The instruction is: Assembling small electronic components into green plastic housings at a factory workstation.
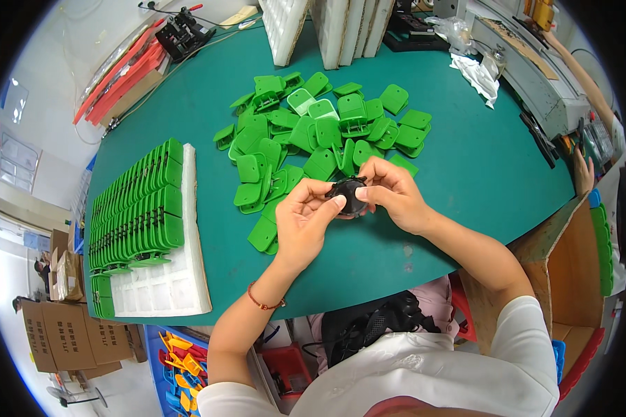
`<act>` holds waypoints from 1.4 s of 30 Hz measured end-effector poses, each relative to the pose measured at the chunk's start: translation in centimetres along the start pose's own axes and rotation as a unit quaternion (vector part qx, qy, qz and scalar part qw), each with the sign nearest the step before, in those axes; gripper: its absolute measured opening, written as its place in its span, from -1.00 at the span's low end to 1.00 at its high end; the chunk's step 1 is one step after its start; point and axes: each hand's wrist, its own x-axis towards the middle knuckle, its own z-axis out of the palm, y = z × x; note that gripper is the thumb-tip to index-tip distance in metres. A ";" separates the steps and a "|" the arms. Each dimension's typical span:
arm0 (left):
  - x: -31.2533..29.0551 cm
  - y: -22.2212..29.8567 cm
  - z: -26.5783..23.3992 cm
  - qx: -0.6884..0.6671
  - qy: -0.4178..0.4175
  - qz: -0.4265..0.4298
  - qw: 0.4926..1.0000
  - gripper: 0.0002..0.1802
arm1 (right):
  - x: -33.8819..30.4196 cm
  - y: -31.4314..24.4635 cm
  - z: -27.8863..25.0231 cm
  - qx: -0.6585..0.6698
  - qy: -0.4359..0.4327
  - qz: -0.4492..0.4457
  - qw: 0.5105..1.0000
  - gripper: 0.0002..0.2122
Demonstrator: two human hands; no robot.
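Observation:
Both my hands meet over the green table (466, 160), holding one small black round part (347, 194) between them. My left hand (304, 219) pinches its left side with thumb and fingers. My right hand (393, 193) grips its right side and top. Just behind the hands lies a loose heap of green plastic clips (327, 132). Much of the black part is hidden by my fingers.
A white foam tray (174, 285) at the left holds rows of upright green clips (135, 208). White foam trays (340, 28) stand at the back. A crumpled white cloth (476, 73) lies back right, a cardboard box (570, 264) at the right, a bin of orange clips (177, 361) under the table.

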 end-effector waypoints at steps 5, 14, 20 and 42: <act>0.0 -0.1 0.0 -0.012 0.015 -0.005 1.000 -0.87 | 0.0 0.3 0.0 -0.021 -0.008 -0.003 1.000 -0.87; 0.4 0.3 -0.9 -0.011 0.093 0.043 0.995 -0.86 | 0.6 0.0 -0.5 -0.467 -0.025 -0.253 0.847 -0.89; 0.5 0.5 -1.0 -0.029 0.109 0.046 0.993 -0.85 | 0.3 -0.1 0.0 -0.554 -0.065 -0.268 0.785 -0.81; 1.4 0.3 -1.2 -0.149 0.126 -0.022 0.980 -0.79 | 0.7 -0.8 -0.7 -0.202 0.213 -0.204 0.934 -0.67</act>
